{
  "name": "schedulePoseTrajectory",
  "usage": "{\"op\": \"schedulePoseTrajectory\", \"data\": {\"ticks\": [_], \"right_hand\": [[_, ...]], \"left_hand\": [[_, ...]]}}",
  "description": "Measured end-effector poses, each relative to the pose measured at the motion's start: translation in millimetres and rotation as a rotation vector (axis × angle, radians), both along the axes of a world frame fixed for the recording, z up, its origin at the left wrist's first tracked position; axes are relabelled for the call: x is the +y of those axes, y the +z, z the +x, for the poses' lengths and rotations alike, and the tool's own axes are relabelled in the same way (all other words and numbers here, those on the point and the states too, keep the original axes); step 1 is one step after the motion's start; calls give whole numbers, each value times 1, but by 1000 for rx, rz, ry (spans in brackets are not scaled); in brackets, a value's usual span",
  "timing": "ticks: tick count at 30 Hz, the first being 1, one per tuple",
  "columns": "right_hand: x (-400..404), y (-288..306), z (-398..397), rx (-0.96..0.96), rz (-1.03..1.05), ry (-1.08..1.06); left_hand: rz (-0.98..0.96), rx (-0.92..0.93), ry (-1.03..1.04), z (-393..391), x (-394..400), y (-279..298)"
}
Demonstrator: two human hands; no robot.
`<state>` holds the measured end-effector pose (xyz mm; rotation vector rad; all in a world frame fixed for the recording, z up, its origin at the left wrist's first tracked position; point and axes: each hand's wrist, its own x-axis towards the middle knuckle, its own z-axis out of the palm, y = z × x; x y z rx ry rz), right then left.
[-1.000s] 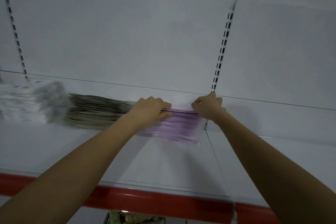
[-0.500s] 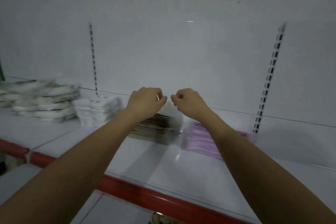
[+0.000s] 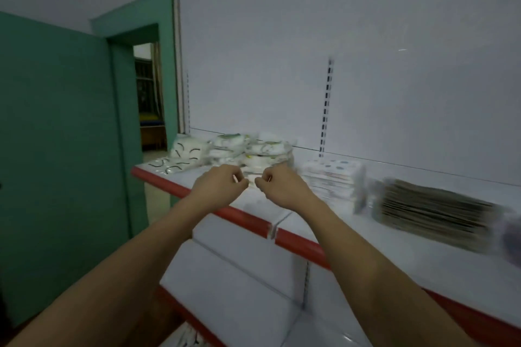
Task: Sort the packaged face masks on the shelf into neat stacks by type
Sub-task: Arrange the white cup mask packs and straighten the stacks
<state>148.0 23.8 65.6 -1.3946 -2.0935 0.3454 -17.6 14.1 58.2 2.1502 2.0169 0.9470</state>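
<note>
- On the white shelf (image 3: 423,267), against its back panel, the packaged masks lie in a row: loose white packs with black curved marks (image 3: 183,153) at the far left end, a lumpy heap of white-and-green packs (image 3: 253,153) beside them, a squarer stack of white dotted packs (image 3: 331,179) further right, then a long flat stack of brownish packs (image 3: 431,211).
- Both hands hang in the air just in front of the lumpy heap, close to each other but apart. The left hand (image 3: 218,187) and the right hand (image 3: 280,187) each have their fingers curled in; I can see nothing held in either, though blur leaves a thin item between fingertips hard to rule out.
- My reading is that the heap and the loose left-end packs are the untidy part, while the two right stacks look fairly even.
- Risk: the heap is rounded and slippery-looking, so gripping it from the sides could make packs squirt out and slide.
- Risk: the left-end packs sit near the red front edge (image 3: 197,200) and the shelf's corner; a careless sweep could push them off.
- Risk: the white packs look alike in this dim, blurred view, so types could get mixed.
- Beyond the shelf's left end stands a green wall (image 3: 56,121) with an open doorway (image 3: 148,98).
</note>
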Motion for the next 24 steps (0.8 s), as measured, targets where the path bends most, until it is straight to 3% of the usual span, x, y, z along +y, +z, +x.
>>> {"op": "schedulePoseTrajectory", "data": {"ticks": [11,16,24], "right_hand": [[80,-39,-217,64,-83,26],[161,-45,-300,135,-76,24],[289,-56,-381,209,-226,-122]], "left_hand": [[-22,-133,-13,-209,62,-43],[-32,-158,-25,-279,137,-53],[-68,-424,-33,-415,277,-35]]}}
